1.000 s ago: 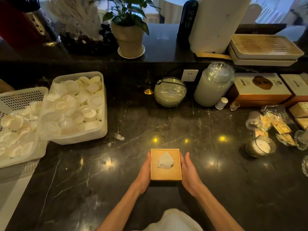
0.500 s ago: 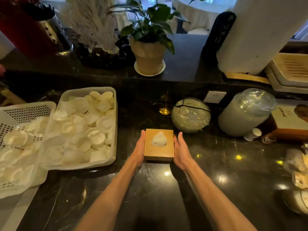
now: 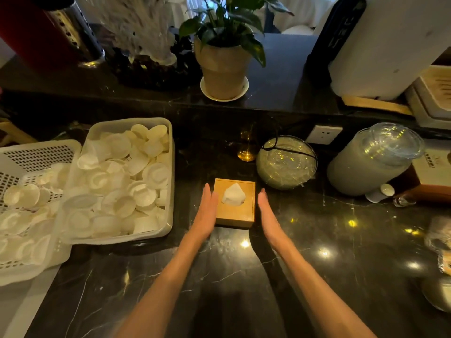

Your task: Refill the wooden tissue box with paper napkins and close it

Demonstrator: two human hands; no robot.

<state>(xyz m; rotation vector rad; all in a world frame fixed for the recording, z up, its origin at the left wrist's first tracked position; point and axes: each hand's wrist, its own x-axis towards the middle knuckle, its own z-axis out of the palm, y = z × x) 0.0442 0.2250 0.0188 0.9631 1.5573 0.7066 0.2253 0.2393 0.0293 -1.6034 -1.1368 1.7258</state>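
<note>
1. The right edge of the view is cut off: a pale box and some shiny packets there are only partly seen and are too blurred to be named.
2. The perforated white basket [image 3: 39, 154] at the far left is cropped by the frame, and its near end is partly covered by the white plastic tub [image 3: 172, 181] of small white cups.
3. The sides of the wooden tissue box [image 3: 234, 215] are mostly hidden; only its lid and a strip of its near face are seen.
4. Whether either palm actually touches the wood cannot be told. The left hand [image 3: 206, 212] overlaps the box's left edge, and a thin dark gap seems to lie by the right hand [image 3: 268, 215].
5. Both hands are held flat with fingers straight, one on each side of the box, and nothing is gripped.
6. The box is set on the black marble counter [image 3: 244, 276], just right of the tub and just in front of a film-covered glass bowl [image 3: 285, 163].
7. The box is seen as a light, square wooden block with its lid closed.
8. A white napkin [image 3: 233, 194] is drawn up through the lid's opening into a folded peak.
</note>
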